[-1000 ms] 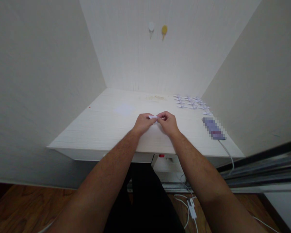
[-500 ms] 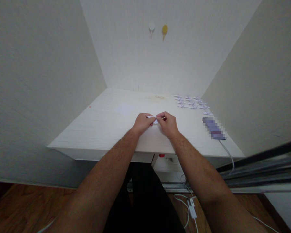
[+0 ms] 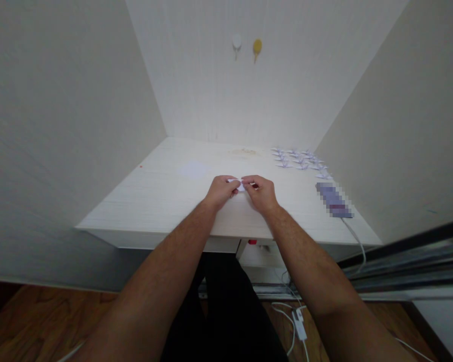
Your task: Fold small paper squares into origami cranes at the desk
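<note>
Between my hands is a small folded piece of white paper, just above the desk near its front middle. My left hand pinches its left side between thumb and fingers. On its right side, my right hand has thumb and fingertips pressed onto the paper. Both hands cover much of it, so its exact folded shape is hidden. Several white origami cranes stand in rows at the desk's back right, beyond my right hand. A pale sheet-like patch lies on the desk to the left, too faint to make out.
A pixelated phone-like object lies at the right of the white desk, its cable running over the front edge. Two hooks, one white and one yellow, are on the back wall. A power strip rests on the floor.
My fingertips have shifted slightly on the folded paper, and my right index finger reaches a little straighter along its top edge. The cranes and other objects stay where they were.
</note>
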Demonstrator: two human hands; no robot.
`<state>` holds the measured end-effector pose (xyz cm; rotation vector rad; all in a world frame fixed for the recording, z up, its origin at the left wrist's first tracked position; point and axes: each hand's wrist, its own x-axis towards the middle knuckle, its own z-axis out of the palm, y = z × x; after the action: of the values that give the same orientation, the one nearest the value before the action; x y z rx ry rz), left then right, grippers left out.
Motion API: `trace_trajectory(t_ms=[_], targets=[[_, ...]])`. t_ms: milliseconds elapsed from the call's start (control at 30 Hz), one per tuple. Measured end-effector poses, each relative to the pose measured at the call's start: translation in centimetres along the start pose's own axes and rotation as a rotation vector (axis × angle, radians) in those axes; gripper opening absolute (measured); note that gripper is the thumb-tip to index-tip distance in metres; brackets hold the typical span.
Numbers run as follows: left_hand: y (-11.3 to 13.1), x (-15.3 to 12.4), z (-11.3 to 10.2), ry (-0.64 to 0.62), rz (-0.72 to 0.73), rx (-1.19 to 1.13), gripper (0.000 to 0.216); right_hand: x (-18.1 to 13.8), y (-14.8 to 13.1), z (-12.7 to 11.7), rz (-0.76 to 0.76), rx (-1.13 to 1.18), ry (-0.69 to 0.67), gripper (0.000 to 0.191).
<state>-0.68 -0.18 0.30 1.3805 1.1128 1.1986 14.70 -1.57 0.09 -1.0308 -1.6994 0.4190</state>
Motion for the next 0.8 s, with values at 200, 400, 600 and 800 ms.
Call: trace_trajectory(t_ms=[200, 400, 600, 800], targets=[[0.0, 0.1, 0.0, 0.001, -0.008, -0.029, 0.014, 0.0, 0.4, 0.0, -0.069, -0.002, -0.011, 0.012], [0.0, 0.2, 0.1, 0.006, -0.021, -0.143, 0.011, 0.1, 0.9, 0.0, -0.133, -0.014, -0.028, 0.012], [0.1, 0.2, 0.1, 0.023, -0.015, -0.175, 0.016, 0.2, 1.0, 0.1, -0.164, 0.002, -0.017, 0.012], [0.2, 0.0, 0.2, 0.045, -0.016, -0.104, 0.013, 0.3, 0.3, 0.5, 0.150, 0.182, 0.044, 0.015]])
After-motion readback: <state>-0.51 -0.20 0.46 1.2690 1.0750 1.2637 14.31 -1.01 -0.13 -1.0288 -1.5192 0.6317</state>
